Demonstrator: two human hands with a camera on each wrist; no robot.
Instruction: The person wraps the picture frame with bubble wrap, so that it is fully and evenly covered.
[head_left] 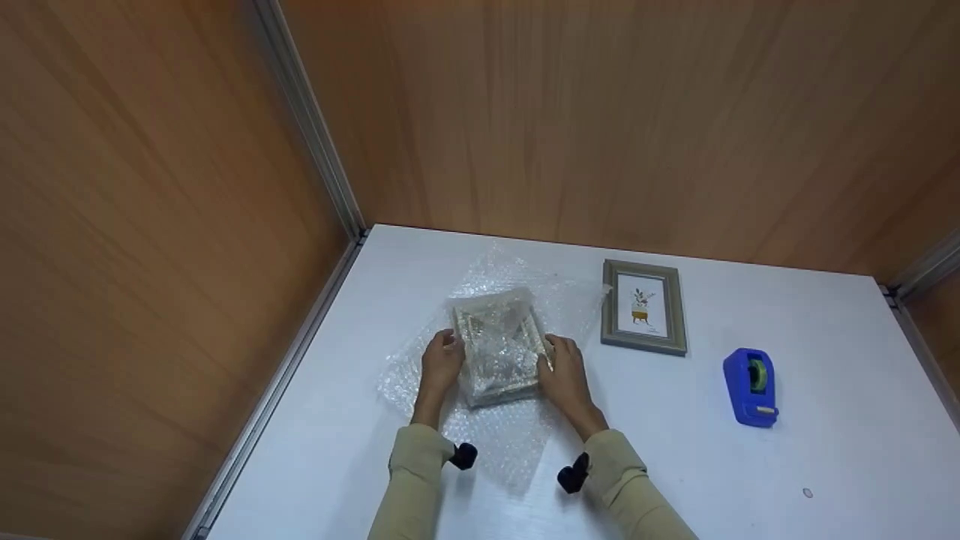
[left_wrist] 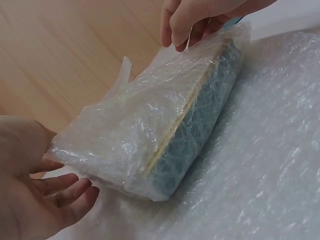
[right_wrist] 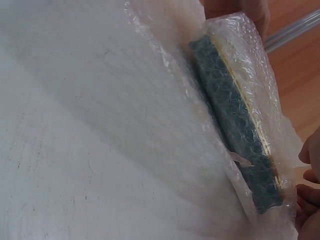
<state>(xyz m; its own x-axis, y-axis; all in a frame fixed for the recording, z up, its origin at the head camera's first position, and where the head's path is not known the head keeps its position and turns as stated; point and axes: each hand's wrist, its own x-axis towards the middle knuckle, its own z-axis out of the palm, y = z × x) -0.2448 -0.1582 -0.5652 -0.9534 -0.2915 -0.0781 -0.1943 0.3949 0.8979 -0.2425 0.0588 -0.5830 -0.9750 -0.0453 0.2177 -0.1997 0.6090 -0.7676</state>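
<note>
A picture frame (head_left: pixel 499 352) with a gold front border lies inside bubble wrap, and its blue-green side (left_wrist: pixel 200 117) shows through the plastic. At its left edge my left hand (head_left: pixel 442 365) holds the wrapped frame, with the fingers (left_wrist: pixel 75 195) at a corner of the wrap. My right hand (head_left: pixel 564 377) grips the opposite edge, thumb toward the top face. In the right wrist view, part of the right hand (right_wrist: pixel 311 185) appears beside the lower end of the package. More bubble wrap (head_left: pixel 514 450) spreads loose beneath and around the frame.
On the white table (head_left: pixel 675 465), a second picture frame (head_left: pixel 643 307) with a plant print lies right of the wrap. A blue tape dispenser (head_left: pixel 751 388) with green tape stands farther right. Wooden panels (head_left: pixel 600 127) border the table at the back and left.
</note>
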